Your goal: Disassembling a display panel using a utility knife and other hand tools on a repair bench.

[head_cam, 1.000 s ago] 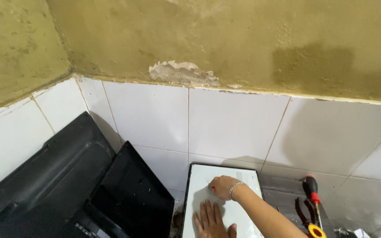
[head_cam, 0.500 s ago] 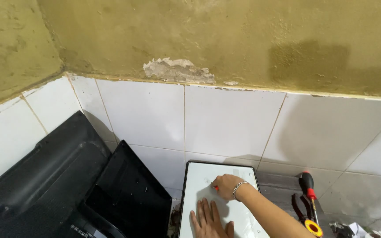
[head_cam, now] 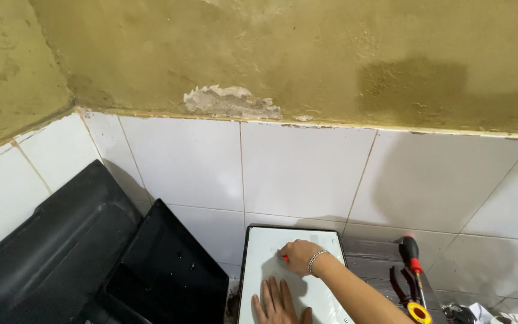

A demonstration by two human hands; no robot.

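While the left hand [head_cam: 280,302] lies spread flat on the white panel [head_cam: 259,264], the right hand [head_cam: 298,257] just beyond it pinches a small red tool [head_cam: 285,258] against the panel; a slip could scratch it; right of both lie pliers [head_cam: 404,288] and a screwdriver [head_cam: 412,255].

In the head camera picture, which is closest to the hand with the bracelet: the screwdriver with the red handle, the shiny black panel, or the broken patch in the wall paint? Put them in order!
From the right hand, the one with the bracelet:
1. Red-handled screwdriver, to its right on the dark wooden surface.
2. Shiny black panel, to its left, leaning on the tiles; almost as close.
3. Chipped paint patch, high up on the wall, clearly farthest.
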